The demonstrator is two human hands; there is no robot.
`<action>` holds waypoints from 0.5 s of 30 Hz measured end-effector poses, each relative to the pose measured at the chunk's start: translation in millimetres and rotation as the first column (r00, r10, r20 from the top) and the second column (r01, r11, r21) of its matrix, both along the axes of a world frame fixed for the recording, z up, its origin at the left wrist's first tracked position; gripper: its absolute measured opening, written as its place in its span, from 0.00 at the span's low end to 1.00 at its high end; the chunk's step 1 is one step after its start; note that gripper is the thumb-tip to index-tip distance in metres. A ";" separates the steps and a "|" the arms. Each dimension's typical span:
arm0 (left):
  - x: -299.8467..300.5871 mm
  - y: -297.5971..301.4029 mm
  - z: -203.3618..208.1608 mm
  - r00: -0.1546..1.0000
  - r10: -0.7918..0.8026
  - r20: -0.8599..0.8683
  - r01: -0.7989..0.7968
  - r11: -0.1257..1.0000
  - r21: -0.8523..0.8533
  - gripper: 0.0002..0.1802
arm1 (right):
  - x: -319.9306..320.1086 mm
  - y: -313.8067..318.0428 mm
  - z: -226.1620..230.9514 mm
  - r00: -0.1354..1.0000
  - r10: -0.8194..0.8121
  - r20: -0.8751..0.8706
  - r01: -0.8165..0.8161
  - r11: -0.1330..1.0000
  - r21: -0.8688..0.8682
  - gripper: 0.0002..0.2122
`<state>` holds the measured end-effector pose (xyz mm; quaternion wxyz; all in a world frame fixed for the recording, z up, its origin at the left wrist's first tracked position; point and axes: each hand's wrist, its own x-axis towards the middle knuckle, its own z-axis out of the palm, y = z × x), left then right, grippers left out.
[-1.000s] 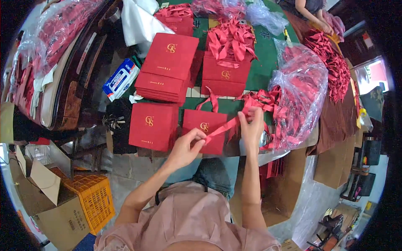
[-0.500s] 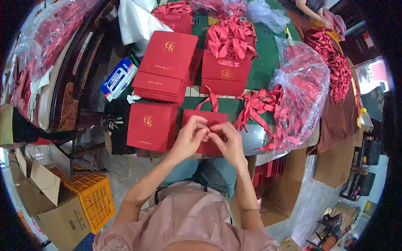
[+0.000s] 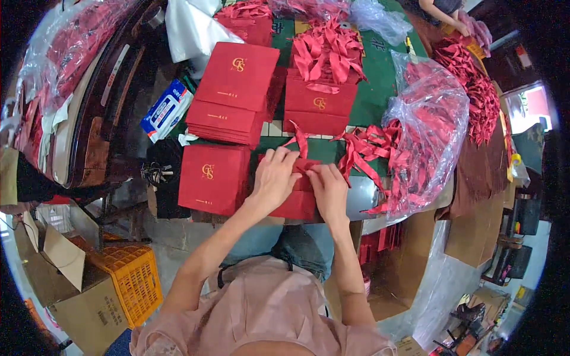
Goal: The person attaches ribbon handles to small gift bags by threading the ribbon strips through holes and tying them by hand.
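A red paper bag (image 3: pixel 295 206) lies flat at the table's near edge, under both of my hands. A red ribbon (image 3: pixel 301 140) loops out beyond its far edge. My left hand (image 3: pixel 275 176) rests over the bag's upper left part, fingers bent and closed at its top. At the upper right, the closed fingers of my right hand (image 3: pixel 328 187) pinch the bag's top edge; what lies right under the fingertips is partly hidden. Just left of my left hand is a stack of red bags (image 3: pixel 212 187) with gold print. Loose red ribbons (image 3: pixel 363 155) lie right of my right hand.
Taller red bag stacks (image 3: pixel 234 83) stand farther back, one topped with ribbons (image 3: pixel 328 56). A clear plastic bag of ribbons (image 3: pixel 424 136) sits right. A blue-white packet (image 3: pixel 168 111) lies left. Cardboard boxes (image 3: pixel 395 261) and an orange crate (image 3: pixel 138 282) flank me. Another person's hand (image 3: pixel 460 26) shows far right.
My hands have moved apart from a shared pinch above the bag. The left has moved up onto the bag's far part, the right slightly right, to its top edge.
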<state>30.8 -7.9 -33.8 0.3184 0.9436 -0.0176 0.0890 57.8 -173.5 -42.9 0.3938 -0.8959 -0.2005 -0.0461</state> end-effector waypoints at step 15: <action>6.2 7.1 -6.7 1.000 0.016 -0.021 -0.017 0.997 -0.079 0.19 | -3.4 5.4 2.0 0.987 -0.126 -0.100 0.128 0.992 0.007 0.08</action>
